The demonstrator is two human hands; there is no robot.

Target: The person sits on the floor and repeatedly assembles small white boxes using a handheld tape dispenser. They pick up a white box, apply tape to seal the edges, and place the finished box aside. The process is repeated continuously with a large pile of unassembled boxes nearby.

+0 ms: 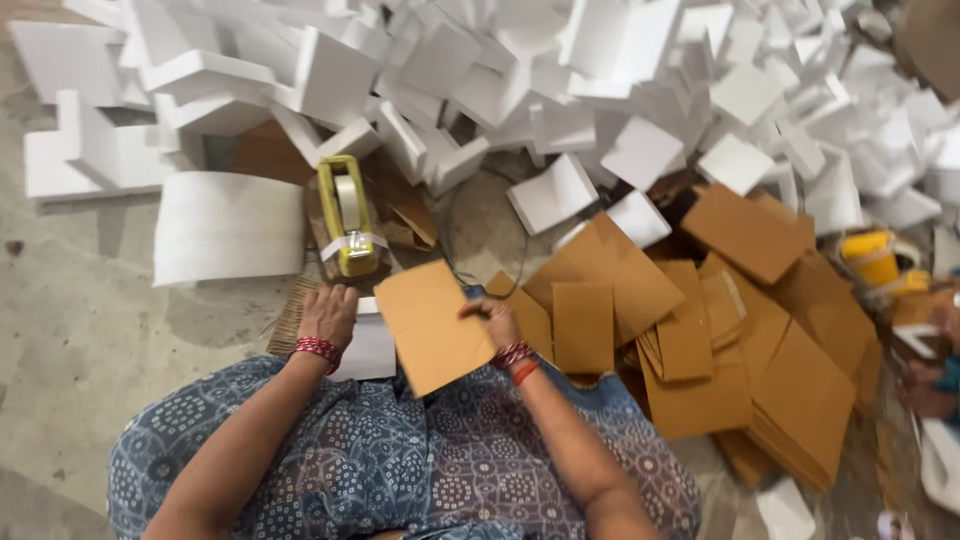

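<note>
My right hand grips the right edge of a brown cardboard sheet and holds it tilted over my lap. My left hand rests flat on a white foam piece that lies on a corrugated cardboard pad. Just beyond my left hand stands a yellow tape dispenser with a roll of clear tape. Both wrists wear red bangles.
A large heap of white foam blocks fills the far side of the floor. Piles of brown cardboard sheets lie to my right. A curved white sheet lies at the left. A second yellow dispenser and another person's hand are at the right edge.
</note>
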